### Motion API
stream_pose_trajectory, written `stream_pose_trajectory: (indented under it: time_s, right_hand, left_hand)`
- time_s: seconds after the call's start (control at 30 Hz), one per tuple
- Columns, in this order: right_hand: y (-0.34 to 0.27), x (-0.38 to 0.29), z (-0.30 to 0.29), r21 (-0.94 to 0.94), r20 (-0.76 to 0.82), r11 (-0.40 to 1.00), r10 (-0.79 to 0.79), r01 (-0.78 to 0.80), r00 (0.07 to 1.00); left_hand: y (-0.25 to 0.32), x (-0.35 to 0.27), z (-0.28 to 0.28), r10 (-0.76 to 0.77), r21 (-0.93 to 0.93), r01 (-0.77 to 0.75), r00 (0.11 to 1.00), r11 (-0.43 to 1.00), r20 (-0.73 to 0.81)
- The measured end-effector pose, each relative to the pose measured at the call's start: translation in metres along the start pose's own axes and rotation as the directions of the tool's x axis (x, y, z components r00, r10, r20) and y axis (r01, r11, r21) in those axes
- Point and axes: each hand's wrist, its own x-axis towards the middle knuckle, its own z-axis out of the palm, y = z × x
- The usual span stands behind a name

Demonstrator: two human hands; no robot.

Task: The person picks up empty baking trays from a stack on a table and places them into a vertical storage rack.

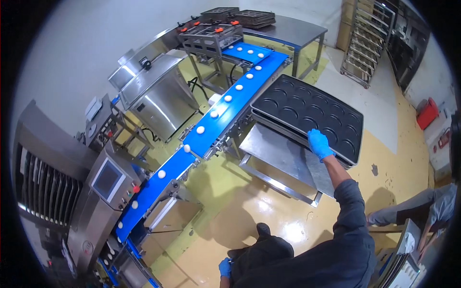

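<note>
My right hand [319,144], in a blue glove, is closed on the near rim of the top dark baking tray [306,111], which has round moulds. This tray lies on a stack of others on a stainless steel table [284,154]. My left hand [225,267], also blue-gloved, hangs low beside my body; whether it holds anything cannot be made out. Left of the trays, white dough balls [200,130] sit in a row on a blue conveyor belt [212,124].
A machine with a touch screen [108,179] stands at the left, a steel cabinet [162,104] behind the belt. Dark trays [254,18] lie on a far table [288,30]. A tray rack [367,43] stands at the back right. Another person's leg [407,210] shows at the right.
</note>
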Motion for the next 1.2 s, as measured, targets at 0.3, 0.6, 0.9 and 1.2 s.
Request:
stream_pose_trajectory:
  time_s: [0.3, 0.6, 0.9, 1.2]
  right_hand:
    - [-0.051, -0.087, -0.129, -0.211, -0.329, 0.951, -0.285, 0.225, 0.900]
    - [-0.096, -0.182, -0.123, 0.297, -0.200, 0.950, -0.031, 0.091, 0.979]
    - [0.042, -0.301, -0.093, 0.929, 0.259, -0.125, 0.892, -0.348, 0.371]
    - [0.009, -0.297, -0.061, 0.536, 0.491, -0.787, 0.585, 0.306, 0.645]
  left_hand:
    - [0.224, 0.073, -0.038, -0.125, -0.659, 0.370, 0.913, 0.655, 0.388]
    - [0.539, 0.111, -0.038, 0.616, -0.841, 0.536, 0.641, 0.069, 0.459]
    - [0.495, 0.168, -0.003, 0.262, -0.807, 0.525, 0.767, 0.269, 0.586]
    - [0.489, 0.139, -0.026, 0.188, -0.898, 0.405, 0.881, 0.170, 0.433]
